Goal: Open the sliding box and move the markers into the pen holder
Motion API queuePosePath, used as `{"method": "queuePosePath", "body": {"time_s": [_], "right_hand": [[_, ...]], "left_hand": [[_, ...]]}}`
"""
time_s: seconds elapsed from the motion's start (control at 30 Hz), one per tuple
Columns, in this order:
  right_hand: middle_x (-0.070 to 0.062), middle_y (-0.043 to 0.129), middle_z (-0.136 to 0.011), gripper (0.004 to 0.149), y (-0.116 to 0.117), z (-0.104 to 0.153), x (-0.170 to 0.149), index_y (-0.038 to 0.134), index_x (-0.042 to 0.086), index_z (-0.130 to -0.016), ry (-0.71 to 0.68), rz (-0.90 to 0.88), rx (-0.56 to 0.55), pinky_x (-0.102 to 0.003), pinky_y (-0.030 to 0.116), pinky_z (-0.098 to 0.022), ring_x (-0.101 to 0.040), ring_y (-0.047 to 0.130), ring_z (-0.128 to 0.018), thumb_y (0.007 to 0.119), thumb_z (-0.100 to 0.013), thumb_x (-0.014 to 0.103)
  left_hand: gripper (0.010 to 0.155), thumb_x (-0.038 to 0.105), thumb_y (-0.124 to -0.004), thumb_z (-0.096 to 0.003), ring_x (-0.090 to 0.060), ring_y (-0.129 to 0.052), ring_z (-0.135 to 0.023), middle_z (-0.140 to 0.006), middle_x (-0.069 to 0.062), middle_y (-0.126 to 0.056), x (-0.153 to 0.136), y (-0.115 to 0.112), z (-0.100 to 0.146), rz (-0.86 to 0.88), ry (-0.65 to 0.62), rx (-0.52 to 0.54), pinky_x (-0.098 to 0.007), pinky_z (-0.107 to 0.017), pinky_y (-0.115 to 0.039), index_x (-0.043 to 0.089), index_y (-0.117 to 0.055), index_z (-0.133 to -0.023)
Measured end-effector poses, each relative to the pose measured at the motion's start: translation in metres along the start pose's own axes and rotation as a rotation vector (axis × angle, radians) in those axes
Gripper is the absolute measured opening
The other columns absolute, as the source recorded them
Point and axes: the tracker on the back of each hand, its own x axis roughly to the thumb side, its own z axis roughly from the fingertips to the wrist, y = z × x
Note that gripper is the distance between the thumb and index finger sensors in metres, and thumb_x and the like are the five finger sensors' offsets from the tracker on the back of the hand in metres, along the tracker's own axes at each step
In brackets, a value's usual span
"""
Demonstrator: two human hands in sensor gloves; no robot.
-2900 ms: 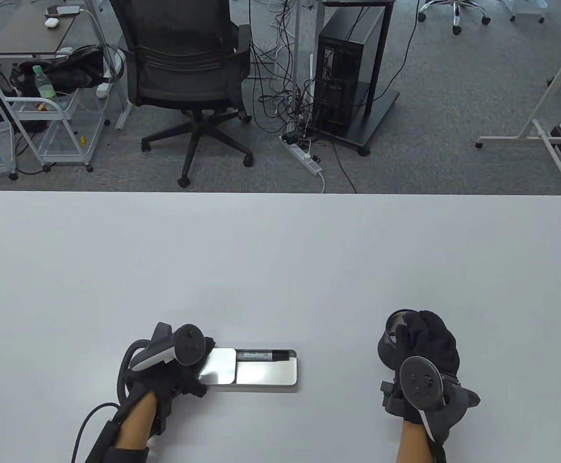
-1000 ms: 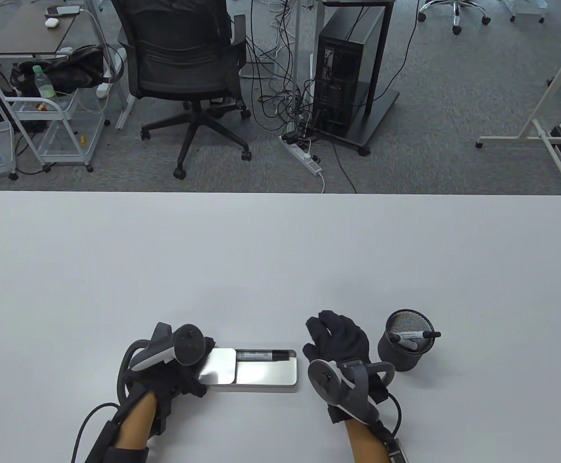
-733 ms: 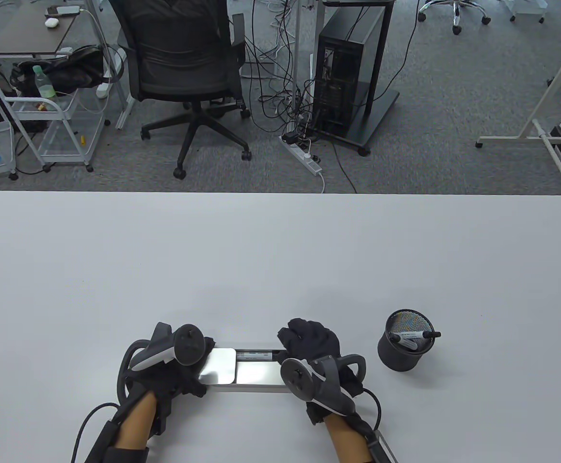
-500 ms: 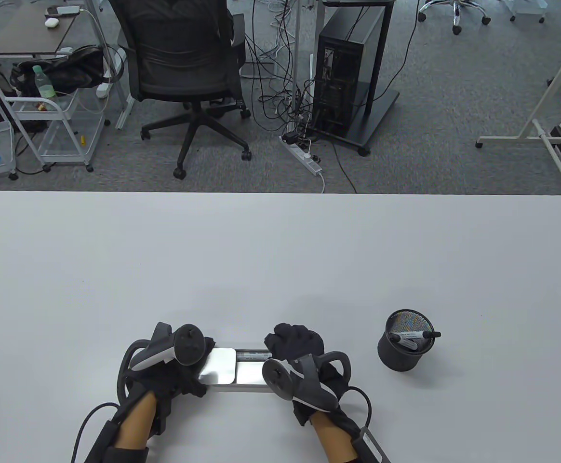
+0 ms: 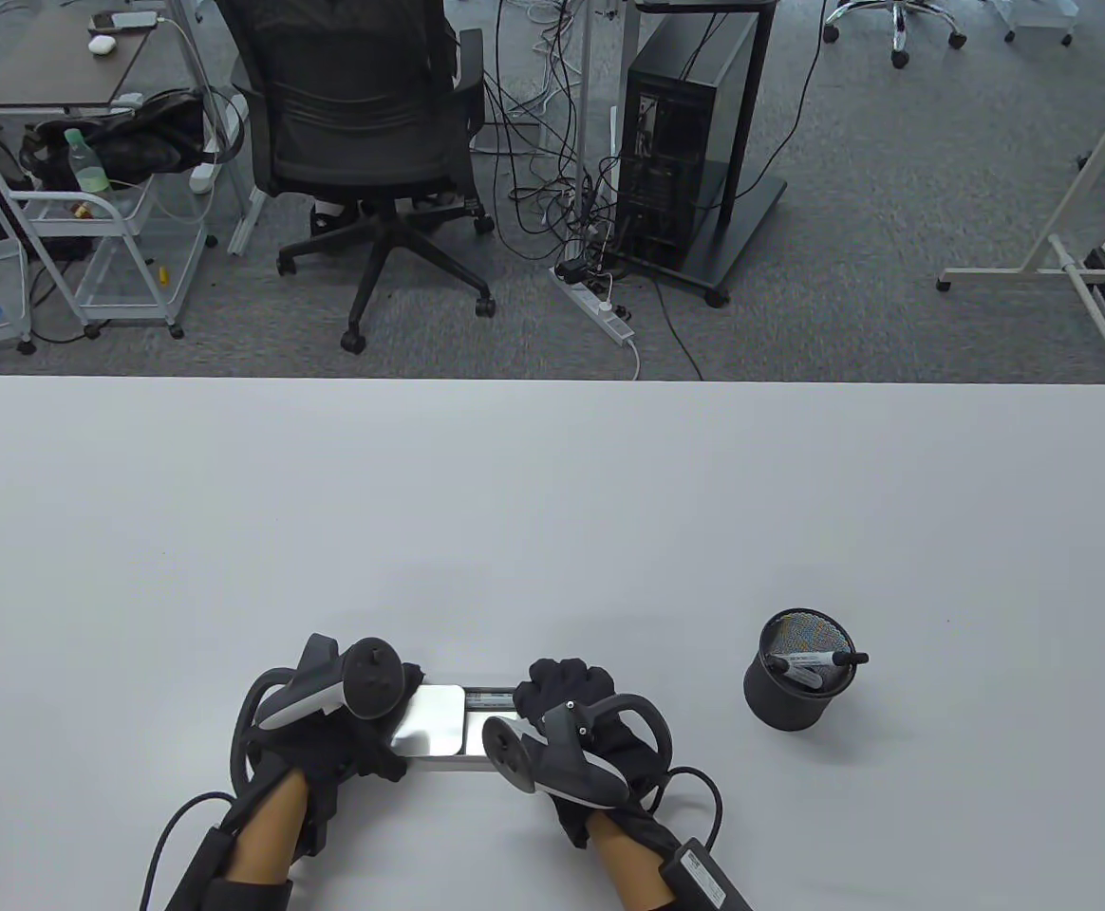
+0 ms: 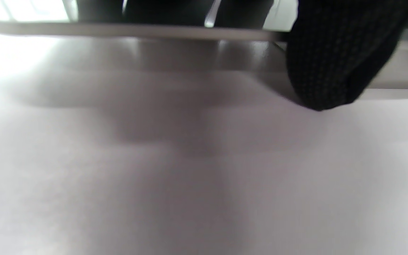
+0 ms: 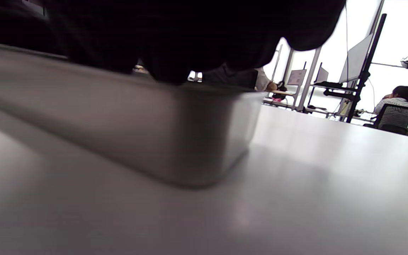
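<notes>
Item one, far left: my left hand (image 5: 339,731) lay on the left end of the sliding box (image 5: 477,700), fingers curled over the box's slid-back lid (image 5: 431,721); in the left wrist view one gloved fingertip (image 6: 328,63) pressed against the box edge where it met the table (image 5: 552,493).

Item two: the sliding box, metal, lay flat near the table's front edge, lid drawn to the left, tray open. A marker (image 5: 491,699) showed as a short strip along the tray's far side.

Item three: my right hand (image 5: 571,712) covered the right part of the open tray, fingers bent down into it; whether they pinched the marker I could not tell.

Item four, well to the right: the pen holder (image 5: 795,676), a dark mesh cup, stood upright with a second marker (image 5: 823,659) leaning inside.
</notes>
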Motion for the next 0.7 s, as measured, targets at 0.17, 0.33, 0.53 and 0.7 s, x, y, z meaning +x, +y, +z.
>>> {"method": "queuePosePath", "body": {"time_s": [0.17,0.33,0.53,0.7], "right_hand": [[-0.001,0.08,-0.088,0.026,0.0058,-0.0011,-0.0023,0.092,0.024,-0.069,0.002,-0.027,0.036,-0.052,0.069,-0.062,-0.027,0.082,-0.079,0.09,-0.044,0.031],[-0.001,0.079,-0.088,0.026,0.0042,-0.0014,-0.0027,0.09,0.023,-0.07,0.003,-0.029,0.053,-0.052,0.068,-0.062,-0.027,0.082,-0.079,0.091,-0.044,0.029],[-0.004,0.078,-0.089,0.027,0.0038,-0.0062,-0.003,0.086,0.023,-0.072,0.001,-0.043,0.107,-0.053,0.068,-0.062,-0.028,0.081,-0.078,0.09,-0.046,0.028],[-0.003,0.077,-0.088,0.022,0.0039,-0.0067,-0.0026,0.089,0.024,-0.067,0.002,-0.036,0.115,-0.053,0.067,-0.062,-0.027,0.08,-0.078,0.093,-0.046,0.024]], "left_hand": [[0.081,0.061,-0.076,-0.044,-0.028,-0.036,-0.105,-0.117,-0.003,-0.031,0.0002,0.0,0.0,0.0,0.0,0.0,-0.056,-0.077,-0.039,0.039,-0.029,-0.106],[0.081,0.062,-0.076,-0.044,-0.028,-0.036,-0.105,-0.117,-0.003,-0.031,0.0002,0.0,0.0,0.0,0.002,0.001,-0.056,-0.077,-0.039,0.039,-0.029,-0.106],[0.081,0.061,-0.076,-0.0439,-0.028,-0.036,-0.105,-0.117,-0.003,-0.031,0.0002,0.0001,-0.0001,0.0,0.002,0.001,-0.056,-0.077,-0.039,0.039,-0.029,-0.106],[0.081,0.062,-0.076,-0.0439,-0.028,-0.036,-0.105,-0.117,-0.003,-0.031,0.0002,0.0001,-0.0001,0.0,0.002,0.001,-0.056,-0.077,-0.039,0.039,-0.029,-0.106]]}}
